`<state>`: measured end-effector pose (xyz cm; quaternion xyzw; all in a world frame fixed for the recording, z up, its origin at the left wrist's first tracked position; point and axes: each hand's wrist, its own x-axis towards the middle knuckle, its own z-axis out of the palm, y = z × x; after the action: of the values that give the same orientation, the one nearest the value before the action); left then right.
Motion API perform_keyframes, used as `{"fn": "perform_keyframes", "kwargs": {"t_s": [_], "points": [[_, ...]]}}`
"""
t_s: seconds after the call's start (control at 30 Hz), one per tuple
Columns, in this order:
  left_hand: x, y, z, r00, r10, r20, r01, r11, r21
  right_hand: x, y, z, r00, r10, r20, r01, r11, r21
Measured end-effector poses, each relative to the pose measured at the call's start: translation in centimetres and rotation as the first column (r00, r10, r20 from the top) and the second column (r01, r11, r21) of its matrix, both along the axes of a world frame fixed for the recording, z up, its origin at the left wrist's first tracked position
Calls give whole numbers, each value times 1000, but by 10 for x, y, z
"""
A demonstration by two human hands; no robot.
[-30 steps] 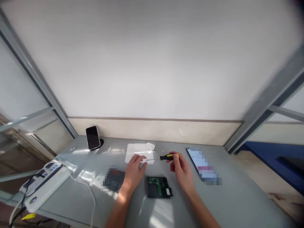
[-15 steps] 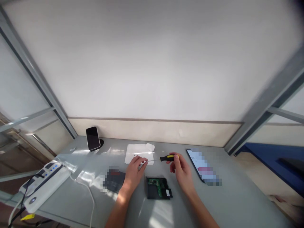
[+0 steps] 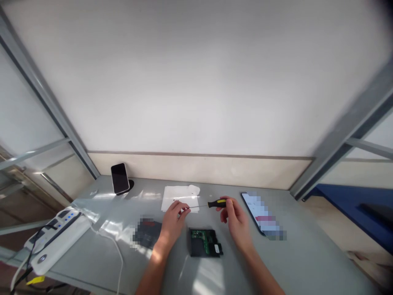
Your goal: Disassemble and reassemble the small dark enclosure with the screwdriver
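A black-and-yellow screwdriver (image 3: 217, 203) lies nearly level in my right hand (image 3: 236, 219), its handle end gripped between thumb and fingers. Its thin shaft points left to the fingertips of my left hand (image 3: 175, 219). Those fingertips are pinched together at the shaft's tip; whatever small thing may be between them is hidden. Below and between both hands, a dark housing with a green circuit board (image 3: 205, 242) rests on the table. Behind my left hand lies a white sheet of paper (image 3: 172, 196) with small dark specks on it.
A dark flat piece (image 3: 150, 233), partly blurred, lies left of my left forearm. On the right is a lit phone (image 3: 258, 213). A black-screened device (image 3: 120, 179) stands at the back left. A white power strip (image 3: 61, 241) with cables sits at the left edge of the grey table (image 3: 307, 246).
The screwdriver and my right hand have shifted very slightly right and up. My left fingertips stay pinched at the tip. The circuit board has not moved.
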<state>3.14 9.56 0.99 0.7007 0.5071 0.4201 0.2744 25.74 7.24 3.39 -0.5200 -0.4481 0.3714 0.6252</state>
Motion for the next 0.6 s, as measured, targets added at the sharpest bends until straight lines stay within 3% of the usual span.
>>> {"fn": "perform_keyframes", "kwargs": {"t_s": [0.6], "points": [[-1,-1,-1,999,-11,-53,12,1000,26,3,-3,-2,997,59,59,-60,998,15]]}}
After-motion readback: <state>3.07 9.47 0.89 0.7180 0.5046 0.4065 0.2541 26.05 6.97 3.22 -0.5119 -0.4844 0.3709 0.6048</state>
